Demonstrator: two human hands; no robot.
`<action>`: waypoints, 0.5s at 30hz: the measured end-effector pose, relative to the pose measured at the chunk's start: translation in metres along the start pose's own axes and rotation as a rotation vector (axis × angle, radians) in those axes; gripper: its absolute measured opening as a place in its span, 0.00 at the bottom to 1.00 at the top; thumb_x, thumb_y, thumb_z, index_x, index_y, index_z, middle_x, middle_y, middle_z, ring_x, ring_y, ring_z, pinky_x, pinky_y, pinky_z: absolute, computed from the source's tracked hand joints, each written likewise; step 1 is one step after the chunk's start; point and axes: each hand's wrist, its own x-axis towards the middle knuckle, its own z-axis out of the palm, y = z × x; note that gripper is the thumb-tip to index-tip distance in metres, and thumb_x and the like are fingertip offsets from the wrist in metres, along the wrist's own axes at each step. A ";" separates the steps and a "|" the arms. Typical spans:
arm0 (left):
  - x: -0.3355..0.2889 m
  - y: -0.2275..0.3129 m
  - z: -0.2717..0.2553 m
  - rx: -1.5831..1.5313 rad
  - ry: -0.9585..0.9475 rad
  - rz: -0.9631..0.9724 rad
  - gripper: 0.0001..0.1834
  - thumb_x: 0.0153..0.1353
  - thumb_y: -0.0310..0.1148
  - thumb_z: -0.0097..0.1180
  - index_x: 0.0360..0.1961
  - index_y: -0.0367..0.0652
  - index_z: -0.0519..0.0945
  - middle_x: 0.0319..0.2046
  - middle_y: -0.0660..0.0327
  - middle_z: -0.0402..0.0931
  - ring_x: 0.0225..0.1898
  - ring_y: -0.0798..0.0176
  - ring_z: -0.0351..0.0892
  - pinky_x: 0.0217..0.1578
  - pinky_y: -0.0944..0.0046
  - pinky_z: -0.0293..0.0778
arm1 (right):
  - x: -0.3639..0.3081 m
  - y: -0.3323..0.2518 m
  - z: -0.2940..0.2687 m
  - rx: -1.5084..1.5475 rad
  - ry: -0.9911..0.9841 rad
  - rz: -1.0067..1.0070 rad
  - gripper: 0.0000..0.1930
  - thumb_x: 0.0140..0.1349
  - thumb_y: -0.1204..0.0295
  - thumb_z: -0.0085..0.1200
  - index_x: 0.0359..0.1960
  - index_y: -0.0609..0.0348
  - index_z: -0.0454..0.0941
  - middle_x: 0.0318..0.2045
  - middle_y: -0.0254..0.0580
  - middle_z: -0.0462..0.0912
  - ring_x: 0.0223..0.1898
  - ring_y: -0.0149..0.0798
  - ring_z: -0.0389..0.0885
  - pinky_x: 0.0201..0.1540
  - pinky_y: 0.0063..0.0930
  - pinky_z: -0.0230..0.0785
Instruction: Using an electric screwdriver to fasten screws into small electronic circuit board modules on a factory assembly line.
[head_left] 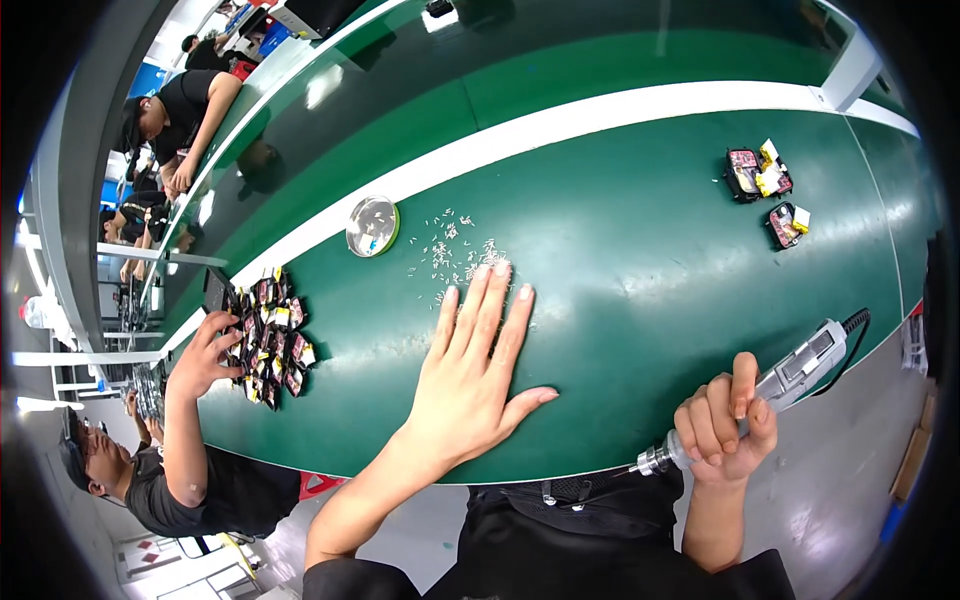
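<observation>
My left hand (465,385) lies flat, palm down, on the green table with its fingers spread. Its fingertips touch the near edge of a scatter of tiny pale screw-like pieces (450,252). Over at the right, my right hand (722,425) is wrapped round an electric screwdriver (805,358). The tool is tilted, its silver tip end pointing left near the table's front edge and its black cord leaving the upper end. Just beyond the scattered pieces, to the left, sits a round shallow dish (396,226) with a few small bits in it.
A co-worker's hand (205,360) touches a heap of small black electronic units (270,340) at left. At the far right lie similar open units with yellow and white parts (757,175), (787,226). A white rail (560,112) borders the table's far side. More people sit beyond.
</observation>
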 end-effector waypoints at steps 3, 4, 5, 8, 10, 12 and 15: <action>0.026 -0.005 0.000 0.018 0.013 0.085 0.49 0.57 0.57 0.53 0.69 0.33 0.52 0.70 0.42 0.45 0.72 0.43 0.43 0.69 0.44 0.39 | -0.002 0.000 -0.001 -0.008 0.013 -0.007 0.10 0.65 0.67 0.51 0.30 0.56 0.64 0.11 0.30 0.64 0.10 0.28 0.63 0.18 0.26 0.62; 0.032 -0.009 -0.001 0.034 0.023 0.104 0.49 0.58 0.58 0.50 0.69 0.33 0.51 0.70 0.43 0.44 0.72 0.44 0.42 0.69 0.45 0.37 | -0.002 0.001 -0.001 -0.007 0.007 -0.002 0.10 0.65 0.67 0.51 0.30 0.56 0.64 0.11 0.30 0.64 0.10 0.28 0.63 0.18 0.26 0.62; 0.037 -0.014 -0.002 0.044 0.049 0.083 0.48 0.60 0.59 0.48 0.69 0.33 0.50 0.70 0.44 0.44 0.72 0.46 0.42 0.69 0.45 0.37 | -0.001 0.002 -0.001 -0.015 0.002 -0.009 0.11 0.66 0.67 0.50 0.30 0.55 0.62 0.11 0.30 0.64 0.10 0.27 0.64 0.17 0.25 0.62; 0.041 -0.035 -0.001 0.092 0.131 0.034 0.49 0.58 0.58 0.53 0.69 0.34 0.53 0.70 0.45 0.47 0.72 0.47 0.44 0.69 0.44 0.41 | 0.000 0.003 0.000 -0.018 0.002 -0.020 0.11 0.67 0.67 0.49 0.30 0.53 0.61 0.11 0.29 0.64 0.10 0.26 0.65 0.16 0.23 0.62; 0.031 -0.045 -0.006 0.085 0.106 -0.030 0.50 0.56 0.57 0.55 0.69 0.35 0.52 0.70 0.46 0.45 0.72 0.47 0.43 0.69 0.44 0.40 | 0.000 0.002 0.000 -0.011 0.008 -0.024 0.11 0.67 0.67 0.49 0.29 0.53 0.61 0.11 0.30 0.64 0.10 0.26 0.65 0.16 0.23 0.62; 0.016 -0.048 -0.008 0.070 0.063 -0.097 0.51 0.56 0.56 0.56 0.69 0.34 0.50 0.71 0.45 0.44 0.73 0.47 0.42 0.69 0.44 0.39 | 0.000 0.002 0.000 0.014 0.018 -0.014 0.11 0.65 0.67 0.51 0.30 0.56 0.63 0.11 0.30 0.64 0.10 0.28 0.64 0.18 0.26 0.62; -0.012 -0.048 -0.005 0.049 0.027 -0.155 0.51 0.57 0.55 0.53 0.70 0.33 0.47 0.71 0.45 0.42 0.73 0.46 0.39 0.70 0.46 0.36 | 0.002 0.001 0.001 0.009 0.007 -0.004 0.11 0.64 0.67 0.51 0.30 0.56 0.63 0.11 0.30 0.64 0.10 0.28 0.64 0.18 0.26 0.62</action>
